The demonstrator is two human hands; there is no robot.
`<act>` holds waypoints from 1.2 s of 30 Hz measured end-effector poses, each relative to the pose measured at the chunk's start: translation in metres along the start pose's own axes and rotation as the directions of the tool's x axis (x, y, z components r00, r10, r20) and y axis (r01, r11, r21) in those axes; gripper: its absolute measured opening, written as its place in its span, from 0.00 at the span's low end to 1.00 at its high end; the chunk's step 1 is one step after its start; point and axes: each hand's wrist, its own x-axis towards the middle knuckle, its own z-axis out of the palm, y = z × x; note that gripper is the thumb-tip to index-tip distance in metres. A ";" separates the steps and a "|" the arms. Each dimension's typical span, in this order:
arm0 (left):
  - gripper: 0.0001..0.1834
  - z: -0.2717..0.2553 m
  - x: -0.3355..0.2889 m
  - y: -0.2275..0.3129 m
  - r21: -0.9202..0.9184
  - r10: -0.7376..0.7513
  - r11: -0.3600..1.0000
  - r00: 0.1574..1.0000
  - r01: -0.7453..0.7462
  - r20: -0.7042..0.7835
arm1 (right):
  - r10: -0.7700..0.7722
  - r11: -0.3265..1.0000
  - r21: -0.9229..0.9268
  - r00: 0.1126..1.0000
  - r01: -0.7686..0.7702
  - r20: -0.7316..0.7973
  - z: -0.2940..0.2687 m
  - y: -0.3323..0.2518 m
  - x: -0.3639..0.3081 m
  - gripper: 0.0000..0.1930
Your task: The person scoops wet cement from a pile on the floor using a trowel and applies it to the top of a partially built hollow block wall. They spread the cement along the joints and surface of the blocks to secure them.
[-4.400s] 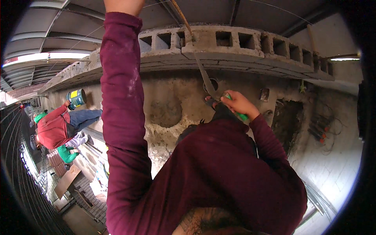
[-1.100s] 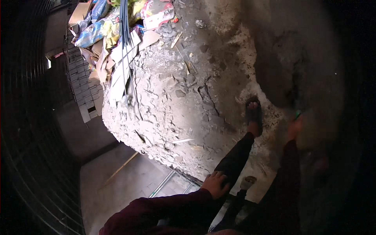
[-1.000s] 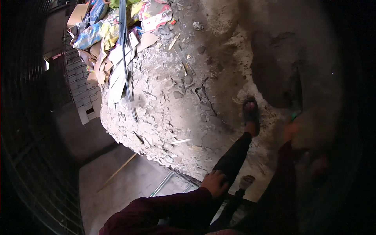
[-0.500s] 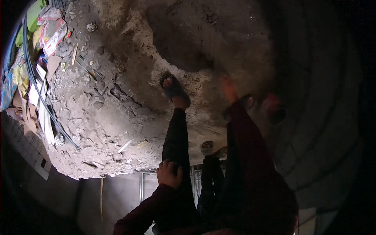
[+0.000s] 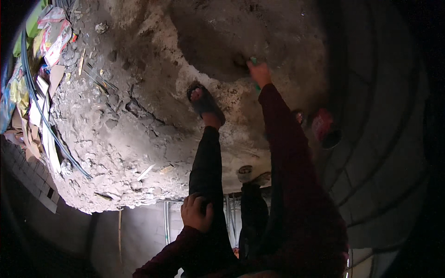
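Observation:
My right hand (image 5: 260, 74) reaches forward and is closed around a green-handled tool (image 5: 257, 87). Green shows on both sides of the fist; the tool's working end is too dark to make out. It lies low at the edge of a dark, smooth, damp-looking patch (image 5: 208, 46) on the rough ground. Resting on my bent left leg, just at the knee, is my left hand (image 5: 196, 213), thumb apart and nothing in it. My left foot in a dark sandal (image 5: 204, 102) stands beside the patch.
Right of my right foot is a red container (image 5: 323, 125) near a dark block wall (image 5: 375, 139). Plastic bags (image 5: 58, 34), cardboard and dark cables (image 5: 48, 116) lie along the left. Loose rubble (image 5: 111, 125) covers the left ground. Another person's legs (image 5: 253, 213) show behind me.
My right hand, blurred before, has moved forward and slightly left, and the green on its tool now shows. My left hand stays on the knee. The view has shifted slightly.

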 end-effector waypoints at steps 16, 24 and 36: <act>0.18 0.043 -0.012 0.031 0.302 -0.006 0.953 1.000 0.012 -0.020 | -0.391 0.920 0.009 0.918 0.391 0.068 -0.157 -0.010 -0.156 0.17; 0.28 0.086 -0.050 0.016 0.431 -0.010 0.901 0.994 -0.040 0.113 | -0.425 0.890 -0.191 0.905 0.413 -0.023 -0.306 0.082 -0.362 0.15; 0.26 -0.025 -0.106 0.144 0.344 0.216 0.880 0.920 -0.328 0.326 | -0.578 0.814 -0.307 0.742 0.494 -0.339 -0.416 0.309 -0.628 0.15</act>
